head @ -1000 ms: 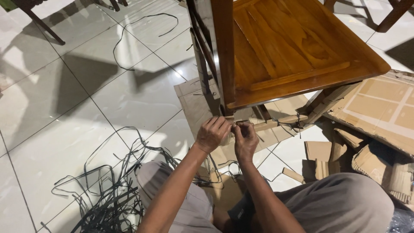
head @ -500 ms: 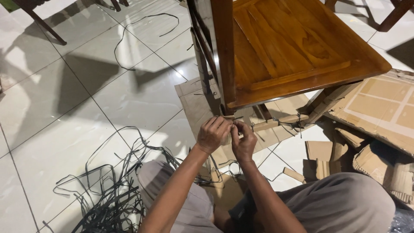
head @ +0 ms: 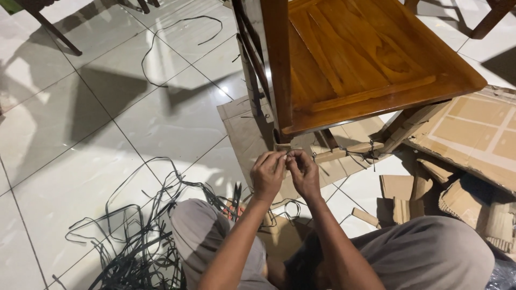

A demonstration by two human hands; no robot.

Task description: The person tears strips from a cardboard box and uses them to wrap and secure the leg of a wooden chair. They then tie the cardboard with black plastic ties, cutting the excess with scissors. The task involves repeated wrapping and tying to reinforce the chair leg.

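Head view shows the person seated on a white tiled floor (head: 80,177), both hands raised close together just below the front corner of a wooden chair (head: 365,59). Left hand (head: 267,174) is curled nearly shut, its fingertips pinched on a thin dark strap (head: 284,157) where it passes the cardboard-wrapped chair leg (head: 294,146); right hand (head: 304,173) is likewise mostly closed, thumb and forefinger meeting the left hand's at the same spot, apparently gripping the strap's other end, though the strap itself is too thin there to make out clearly. Both hands touch each other at the fingertips. A tangle of loose black straps (head: 134,241) lies on the tiles beside the person's left knee, and torn cardboard pieces (head: 457,182) lie to the right beneath the chair. The likely risks are judged from this: the narrow strap could slip from such a fine pinch if pulled hard, and a sudden release might snap it back against the fingers. The strap edge might also cut into the cardboard. The tangle near the knee could snag a leg or catch the working strap.
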